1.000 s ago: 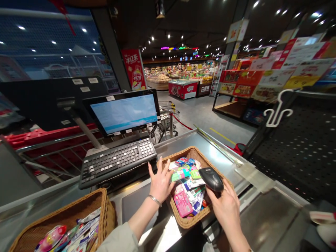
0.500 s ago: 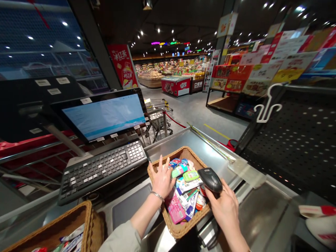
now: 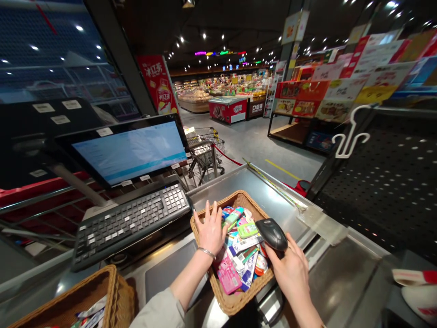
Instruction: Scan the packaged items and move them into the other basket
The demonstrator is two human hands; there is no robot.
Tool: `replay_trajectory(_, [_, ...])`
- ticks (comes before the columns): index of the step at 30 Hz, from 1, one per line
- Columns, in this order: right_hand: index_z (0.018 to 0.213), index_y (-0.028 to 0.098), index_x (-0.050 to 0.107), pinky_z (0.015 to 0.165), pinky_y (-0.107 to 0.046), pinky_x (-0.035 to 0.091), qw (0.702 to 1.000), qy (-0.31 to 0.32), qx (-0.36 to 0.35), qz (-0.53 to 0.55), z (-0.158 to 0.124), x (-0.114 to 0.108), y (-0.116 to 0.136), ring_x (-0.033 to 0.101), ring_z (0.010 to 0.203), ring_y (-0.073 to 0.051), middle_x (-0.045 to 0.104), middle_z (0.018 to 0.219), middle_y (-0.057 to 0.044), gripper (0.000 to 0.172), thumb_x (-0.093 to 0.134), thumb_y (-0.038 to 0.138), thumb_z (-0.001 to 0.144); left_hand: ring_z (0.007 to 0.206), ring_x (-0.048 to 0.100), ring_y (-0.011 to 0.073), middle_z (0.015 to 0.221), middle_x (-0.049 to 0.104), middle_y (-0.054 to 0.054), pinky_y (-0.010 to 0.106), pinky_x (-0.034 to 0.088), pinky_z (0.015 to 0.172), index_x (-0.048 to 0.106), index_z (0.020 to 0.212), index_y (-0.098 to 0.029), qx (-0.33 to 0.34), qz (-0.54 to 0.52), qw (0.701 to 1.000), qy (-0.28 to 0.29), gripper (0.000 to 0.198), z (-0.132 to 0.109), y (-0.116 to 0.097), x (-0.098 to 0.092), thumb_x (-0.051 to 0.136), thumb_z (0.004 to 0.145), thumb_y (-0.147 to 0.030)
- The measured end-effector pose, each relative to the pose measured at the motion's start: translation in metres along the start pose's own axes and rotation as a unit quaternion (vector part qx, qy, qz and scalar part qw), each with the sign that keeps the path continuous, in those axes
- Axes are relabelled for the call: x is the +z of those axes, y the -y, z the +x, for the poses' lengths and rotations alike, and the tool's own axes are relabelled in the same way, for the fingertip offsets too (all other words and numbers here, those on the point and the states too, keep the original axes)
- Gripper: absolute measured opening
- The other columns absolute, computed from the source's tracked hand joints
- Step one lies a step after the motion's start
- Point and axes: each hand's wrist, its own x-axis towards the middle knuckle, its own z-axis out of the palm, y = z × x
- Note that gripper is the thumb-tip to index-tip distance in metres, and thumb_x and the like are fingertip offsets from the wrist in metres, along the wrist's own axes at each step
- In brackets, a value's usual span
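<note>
On the metal worktop (image 3: 269, 193), a straw basket (image 3: 239, 198) sits low in the middle of the frame, full of small packets (image 3: 239, 255). The right hand (image 3: 288, 273) holds a black scanner (image 3: 272, 234) (its fingers wrap tight). The left hand (image 3: 210, 230) lies at the basket's edge, fingers (image 3: 207, 213) spread wide.

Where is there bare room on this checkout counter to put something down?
The steel counter beyond the wicker basket has a bare stretch, bordered by the basket and the keyboard. Another steel patch lies beyond the right hand. The basket is crowded with packets, beneath the left hand and the scanner held in the right hand.
</note>
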Motion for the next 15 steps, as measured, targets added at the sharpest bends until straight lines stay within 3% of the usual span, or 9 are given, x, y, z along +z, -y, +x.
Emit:
replay_trajectory(10, [0.107,0.015,0.072,0.103,-0.049,0.039,0.999,0.000,-0.037,0.035,-0.011,0.013,0.038,0.052,0.124,-0.033,0.061,0.129,-0.018,0.057,0.049,0.061,0.082,0.148,0.019,0.0353,0.156,0.034,0.011,0.071,0.000,0.114,0.053,0.137,-0.021,-0.066,0.013,0.998,-0.008,0.053,-0.030,0.020,-0.046,0.045,0.093,-0.049])
replay_trajectory(15, [0.108,0.012,0.069,0.105,-0.050,0.038,0.995,0.035,-0.076,0.059,-0.022,0.020,0.063,0.051,0.125,-0.034,0.064,0.123,-0.020,0.061,0.045,0.062,0.083,0.147,0.020,0.0368,0.157,0.032,0.012,0.072,0.001,0.113,0.051,0.138,-0.022,-0.098,0.018,0.995,-0.020,0.057,-0.056,0.039,-0.069,0.048,0.091,-0.053])
